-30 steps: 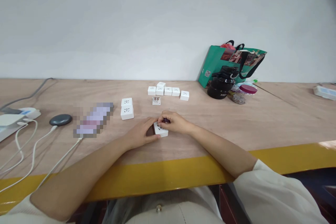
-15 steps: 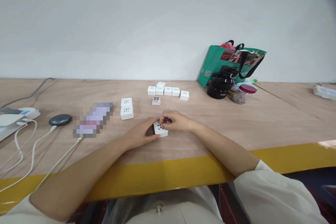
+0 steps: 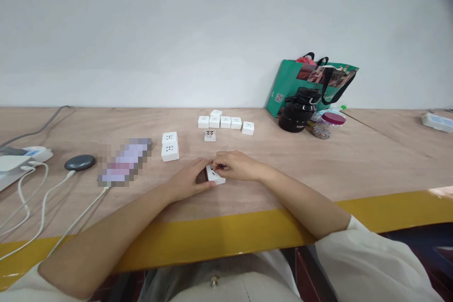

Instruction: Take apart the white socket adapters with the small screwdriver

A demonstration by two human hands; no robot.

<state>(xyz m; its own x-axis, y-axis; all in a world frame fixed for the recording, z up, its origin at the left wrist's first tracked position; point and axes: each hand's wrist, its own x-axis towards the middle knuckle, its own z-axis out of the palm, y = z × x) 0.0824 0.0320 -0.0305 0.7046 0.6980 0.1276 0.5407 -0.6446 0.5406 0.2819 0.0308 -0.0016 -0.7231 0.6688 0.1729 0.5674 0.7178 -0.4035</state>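
A white power socket [image 3: 217,180] lies flat on the table, slotted face up. My left hand [image 3: 189,180] grips it from the left, thumb along the near edge and fingers at the far corner. My right hand [image 3: 235,165] is closed in a pinch over the top of the socket and covers part of its face. Something small and dark shows between the right fingers, too hidden to name. Beyond the hands stands a white socket part [image 3: 210,136] with metal pieces in it. Two more white sockets [image 3: 170,152] sit one behind the other to the left.
Several white sockets [image 3: 225,122] stand in a group near the wall. At left are a blurred phone [image 3: 125,163], a dark oval device [image 3: 80,162] and white cables [image 3: 45,207]. A black flask [image 3: 296,112], a green bag [image 3: 279,87] and a lidded jar [image 3: 321,130] stand at right.
My right hand has shifted slightly left and down over the socket, covering more of its upper face. My left hand keeps its hold. The whole view has moved a little.
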